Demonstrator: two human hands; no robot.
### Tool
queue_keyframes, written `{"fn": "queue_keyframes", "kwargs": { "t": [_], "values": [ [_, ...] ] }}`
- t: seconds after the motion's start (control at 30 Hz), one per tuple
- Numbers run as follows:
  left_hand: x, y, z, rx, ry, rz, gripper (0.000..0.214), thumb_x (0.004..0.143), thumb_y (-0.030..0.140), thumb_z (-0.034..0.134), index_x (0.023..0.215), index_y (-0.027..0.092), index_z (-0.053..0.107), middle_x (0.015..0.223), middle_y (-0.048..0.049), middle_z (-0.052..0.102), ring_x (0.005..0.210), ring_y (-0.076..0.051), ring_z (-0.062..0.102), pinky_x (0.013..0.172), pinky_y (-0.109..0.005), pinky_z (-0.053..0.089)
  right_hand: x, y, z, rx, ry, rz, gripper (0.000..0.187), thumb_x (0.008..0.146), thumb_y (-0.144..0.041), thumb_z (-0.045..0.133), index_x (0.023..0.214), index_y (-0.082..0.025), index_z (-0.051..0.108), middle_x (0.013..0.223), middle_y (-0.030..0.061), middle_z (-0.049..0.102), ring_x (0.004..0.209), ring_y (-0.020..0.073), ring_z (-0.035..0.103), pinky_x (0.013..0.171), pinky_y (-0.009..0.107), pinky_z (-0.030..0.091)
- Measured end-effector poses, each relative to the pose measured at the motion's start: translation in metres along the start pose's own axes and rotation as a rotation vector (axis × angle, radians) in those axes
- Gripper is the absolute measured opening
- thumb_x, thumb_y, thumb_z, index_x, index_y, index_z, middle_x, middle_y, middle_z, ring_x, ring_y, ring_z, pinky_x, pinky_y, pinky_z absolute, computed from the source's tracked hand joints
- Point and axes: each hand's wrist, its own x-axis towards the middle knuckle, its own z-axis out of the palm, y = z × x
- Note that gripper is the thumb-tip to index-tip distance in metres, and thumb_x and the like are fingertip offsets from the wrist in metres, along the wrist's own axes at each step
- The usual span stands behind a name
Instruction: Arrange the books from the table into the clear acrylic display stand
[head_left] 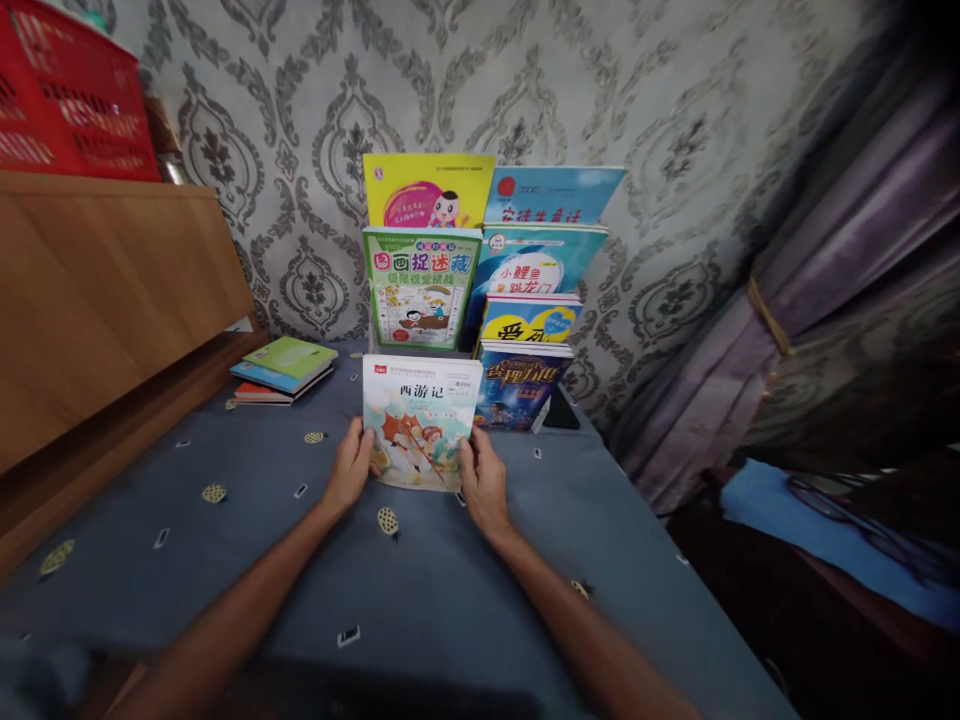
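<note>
Between my two hands stands a white picture-covered book (420,425), upright with its front cover facing me. My left hand (351,465) is closed on its left edge, and my right hand (482,483) grips the lower right edge. Directly behind it rises a green-bordered book (424,290), with a yellow book (427,190) higher at the back. To the right, another column steps upward: a dark blue book (517,390), a yellow-and-blue book (532,320), a light blue book (541,260) and a blue book (555,195). Whatever supports these columns is mostly hidden.
A small pile of books (289,365) lies on the patterned blue tablecloth (262,580) at left. Beside it stands a wooden cabinet (112,300) bearing a red plastic basket (82,100). A purple curtain (720,370) hangs on the right, above a blue cloth (825,540).
</note>
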Motion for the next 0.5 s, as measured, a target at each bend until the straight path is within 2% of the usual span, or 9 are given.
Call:
{"fn": "queue_keyframes", "kwargs": {
  "t": [0.27,0.5],
  "values": [
    [0.001,-0.006,-0.002,0.057,-0.019,0.064,0.035,0.086,0.055,0.062,0.092,0.021,0.056,0.077,0.0010,0.060,0.052,-0.011,0.053,0.048,-0.022,0.042,-0.001,-0.001,-0.001,0.016,-0.011,0.002,0.043,0.098,-0.041,0.039,0.125,-0.014,0.058,0.101,0.0094,0.072,0.082,0.0194,0.065,0.077,0.029,0.050],
    [0.004,-0.014,-0.003,0.159,-0.055,0.159,0.043,0.092,0.063,0.045,0.096,0.021,0.051,0.078,0.0013,0.058,0.050,-0.010,0.053,0.045,-0.023,0.046,-0.001,-0.001,-0.001,0.028,-0.001,-0.009,0.041,0.098,-0.042,0.040,0.122,-0.015,0.058,0.104,0.0109,0.072,0.085,0.0217,0.067,0.077,0.032,0.051]
  ]
}}
